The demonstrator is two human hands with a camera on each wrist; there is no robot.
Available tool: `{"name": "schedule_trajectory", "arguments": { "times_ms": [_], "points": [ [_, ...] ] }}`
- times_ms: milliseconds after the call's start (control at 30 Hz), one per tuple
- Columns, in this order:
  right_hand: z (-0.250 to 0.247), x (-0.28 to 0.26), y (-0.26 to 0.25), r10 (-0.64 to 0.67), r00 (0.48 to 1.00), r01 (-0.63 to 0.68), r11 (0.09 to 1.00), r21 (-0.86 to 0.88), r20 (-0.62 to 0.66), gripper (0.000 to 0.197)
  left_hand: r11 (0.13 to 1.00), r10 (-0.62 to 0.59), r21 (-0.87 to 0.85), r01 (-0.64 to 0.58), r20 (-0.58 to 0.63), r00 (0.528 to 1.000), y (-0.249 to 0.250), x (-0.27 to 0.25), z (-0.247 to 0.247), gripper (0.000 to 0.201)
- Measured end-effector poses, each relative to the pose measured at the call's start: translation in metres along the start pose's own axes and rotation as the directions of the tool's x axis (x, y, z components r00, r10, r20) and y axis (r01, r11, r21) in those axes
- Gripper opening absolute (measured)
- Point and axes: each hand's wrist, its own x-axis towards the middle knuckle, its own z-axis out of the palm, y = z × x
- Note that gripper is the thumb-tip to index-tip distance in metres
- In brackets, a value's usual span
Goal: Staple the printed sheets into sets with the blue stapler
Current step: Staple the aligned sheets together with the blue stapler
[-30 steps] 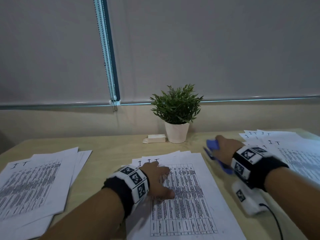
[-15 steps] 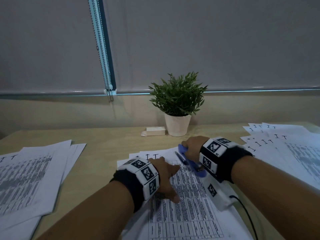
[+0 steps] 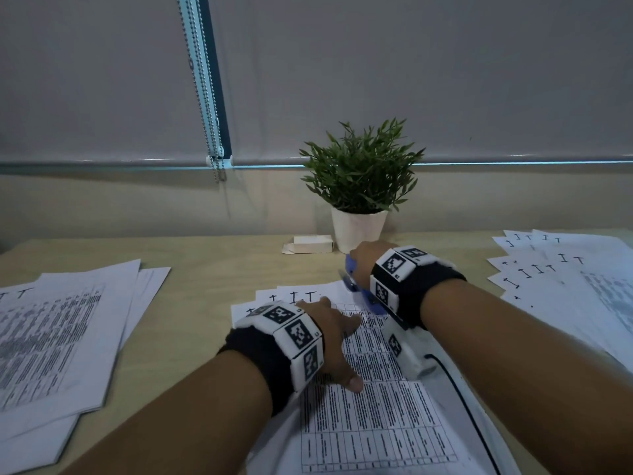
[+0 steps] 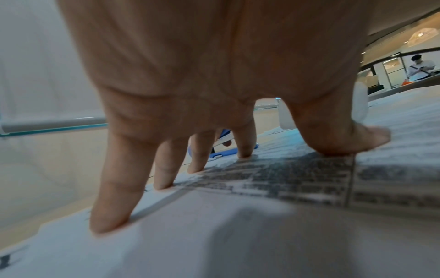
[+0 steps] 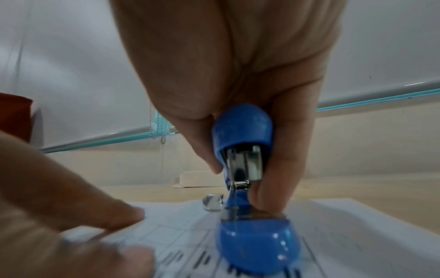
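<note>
A stack of printed sheets (image 3: 373,406) with tables lies in the middle of the wooden desk. My left hand (image 3: 334,341) lies on it with straight spread fingers (image 4: 164,169) pressing the paper (image 4: 285,169) flat. My right hand (image 3: 368,260) grips the blue stapler (image 3: 354,286) at the stack's top right corner. In the right wrist view the stapler (image 5: 245,150) stands with its jaws apart over the sheets (image 5: 345,235), thumb and fingers curled round its upper arm. Between my left fingers a bit of the blue stapler (image 4: 222,150) shows.
Another pile of printed sheets (image 3: 51,337) lies at the left, and fanned sheets (image 3: 565,279) at the right. A potted plant (image 3: 359,186) and a small white box (image 3: 310,244) stand at the back of the desk (image 3: 212,269). A cable (image 3: 462,389) runs along my right forearm.
My right hand has brought the stapler from the right side of the desk leftwards to the top right corner of the middle stack. The left hand stays pressed on the sheets.
</note>
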Motion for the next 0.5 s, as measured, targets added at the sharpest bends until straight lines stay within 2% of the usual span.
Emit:
{"name": "schedule_trajectory", "arguments": {
  "times_ms": [67, 133, 167, 233, 300, 400, 433, 500],
  "points": [
    [-0.005, -0.001, -0.003, -0.015, 0.999, 0.015, 1.0, -0.006, 0.051, 0.033, 0.998, 0.001, -0.057, -0.001, -0.008, 1.0, -0.004, 0.001, 0.002, 0.1],
    [-0.013, -0.005, -0.001, -0.026, 0.992, 0.026, 1.0, 0.006, 0.12, 0.016, 0.996, -0.003, -0.093, 0.0, -0.031, 1.0, -0.007, 0.0, 0.004, 0.1],
    [-0.018, -0.009, 0.002, -0.029, 0.992, 0.029, 1.0, -0.001, 0.124, 0.015, 0.996, -0.014, -0.09, 0.01, -0.043, 0.999, -0.008, 0.0, 0.004, 0.1],
    [-0.025, -0.021, 0.012, 0.006, 0.993, -0.004, 1.0, -0.017, 0.119, 0.026, 0.997, -0.057, -0.05, 0.054, -0.055, 0.997, -0.007, -0.002, 0.005, 0.101],
    [-0.029, -0.034, 0.025, 0.03, 0.991, -0.025, 0.999, -0.042, 0.133, 0.028, 0.99, -0.142, -0.006, 0.142, -0.042, 0.989, -0.005, -0.005, 0.008, 0.102],
    [-0.034, -0.055, 0.046, 0.052, 0.987, -0.042, 0.997, -0.065, 0.154, 0.022, 0.942, -0.335, -0.002, 0.336, -0.083, 0.939, -0.002, -0.01, 0.016, 0.109],
    [-0.036, -0.063, 0.05, 0.067, 0.979, -0.054, 0.996, -0.076, 0.19, 0.018, 0.929, -0.367, 0.009, 0.37, -0.105, 0.924, -0.001, -0.013, 0.017, 0.106],
    [-0.037, -0.081, 0.055, 0.08, 0.961, -0.057, 0.994, -0.094, 0.265, 0.011, 0.925, -0.365, 0.06, 0.374, -0.123, 0.923, 0.005, -0.02, 0.015, 0.08]
  ]
}}
